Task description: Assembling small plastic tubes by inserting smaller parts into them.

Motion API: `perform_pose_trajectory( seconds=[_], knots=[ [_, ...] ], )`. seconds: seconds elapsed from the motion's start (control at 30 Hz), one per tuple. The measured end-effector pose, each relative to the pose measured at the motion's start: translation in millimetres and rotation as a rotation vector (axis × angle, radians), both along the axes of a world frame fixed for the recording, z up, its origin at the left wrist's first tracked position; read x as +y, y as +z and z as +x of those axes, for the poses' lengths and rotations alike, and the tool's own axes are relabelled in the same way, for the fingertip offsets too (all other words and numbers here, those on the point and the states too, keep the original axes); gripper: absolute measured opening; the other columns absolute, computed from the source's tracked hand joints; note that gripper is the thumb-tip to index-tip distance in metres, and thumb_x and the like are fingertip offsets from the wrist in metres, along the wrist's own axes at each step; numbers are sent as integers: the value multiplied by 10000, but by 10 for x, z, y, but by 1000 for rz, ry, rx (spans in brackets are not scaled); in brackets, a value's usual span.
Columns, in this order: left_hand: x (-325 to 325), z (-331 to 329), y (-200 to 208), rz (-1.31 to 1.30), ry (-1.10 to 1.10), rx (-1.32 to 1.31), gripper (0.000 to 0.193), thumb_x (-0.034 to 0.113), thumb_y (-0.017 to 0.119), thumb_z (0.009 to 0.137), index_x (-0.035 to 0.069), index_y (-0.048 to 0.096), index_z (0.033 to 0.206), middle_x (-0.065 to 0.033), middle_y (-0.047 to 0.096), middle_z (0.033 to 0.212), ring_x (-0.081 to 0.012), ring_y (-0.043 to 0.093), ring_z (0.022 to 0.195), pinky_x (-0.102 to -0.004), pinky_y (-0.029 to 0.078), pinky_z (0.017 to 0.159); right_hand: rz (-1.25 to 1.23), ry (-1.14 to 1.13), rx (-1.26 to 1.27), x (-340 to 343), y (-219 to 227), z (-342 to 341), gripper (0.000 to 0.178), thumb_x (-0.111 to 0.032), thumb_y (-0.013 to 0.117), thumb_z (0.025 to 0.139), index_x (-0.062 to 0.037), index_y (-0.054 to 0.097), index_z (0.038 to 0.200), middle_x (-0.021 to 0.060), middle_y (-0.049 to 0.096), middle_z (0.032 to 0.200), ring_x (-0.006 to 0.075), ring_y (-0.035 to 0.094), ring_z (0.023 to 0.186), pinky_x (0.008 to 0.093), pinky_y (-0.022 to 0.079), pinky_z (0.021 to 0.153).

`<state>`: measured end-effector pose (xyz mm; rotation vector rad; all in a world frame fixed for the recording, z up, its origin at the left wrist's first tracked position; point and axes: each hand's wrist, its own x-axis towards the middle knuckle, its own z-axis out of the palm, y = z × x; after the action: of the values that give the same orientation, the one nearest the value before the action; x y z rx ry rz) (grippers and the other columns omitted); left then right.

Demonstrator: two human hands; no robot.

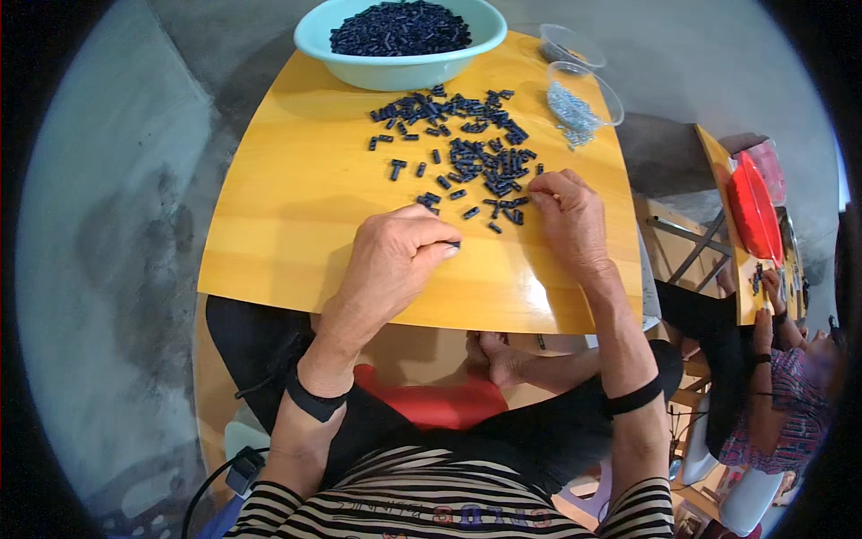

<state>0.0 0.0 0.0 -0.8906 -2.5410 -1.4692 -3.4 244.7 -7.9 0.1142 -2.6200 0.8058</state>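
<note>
Left hand (386, 256) grip clamped on a dark piece (454, 243); right hand (573, 220) grip pinched together, contents unclear. Loose pile (467, 158) sits close, presumably for reach.

Through my remote view I look down on a glossy yellow, wood-grained tabletop (278, 225), its near edge bowed by my lens and a bright reflection (536, 295) shining toward the near right. Directly on it I see many short, dark, stubby pieces (471, 160), crowded into uneven clusters past the middle, with loose ones lying around them. At the far edge I find a wide, pale turquoise plastic basin (386, 74); at the far right, a round clear plastic bowl (603, 97) stands just beside a second clear round container (560, 34)
</note>
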Motion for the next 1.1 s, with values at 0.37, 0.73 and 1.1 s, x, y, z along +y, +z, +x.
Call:
perform_pose_trajectory(
  seconds=[0.37, 0.73, 1.1],
  knots=[
    [-107, 106, 88, 369, -129, -426, 127, 38, 717, 785, 5, 715, 907, -52, 698, 785, -72, 612, 705, -210, 487, 641, -694, -41, -192, -153, 141, 404, 60, -20, 606, 848, -39, 608, 905, 43, 646, 768, 134, 596, 632, 264, 457, 563],
    [-130, 293, 186, 398, -146, -396, 145, 13, 706, 782, 0, 711, 926, -57, 700, 828, -87, 628, 750, -220, 497, 669, -967, 158, -381, -760, 496, 914, 181, -22, 597, 878, -8, 631, 1056, 5, 628, 812, 60, 548, 670, 210, 455, 612],
    [-235, 396, 181, 290, -98, -207, 140, -5, 697, 768, 12, 707, 907, -77, 691, 808, -123, 645, 738, -239, 490, 641, -920, 171, -400, -913, 493, 911, 260, -3, 590, 872, 0, 570, 1132, 10, 588, 818, 72, 546, 674, 211, 450, 607]
  ],
)
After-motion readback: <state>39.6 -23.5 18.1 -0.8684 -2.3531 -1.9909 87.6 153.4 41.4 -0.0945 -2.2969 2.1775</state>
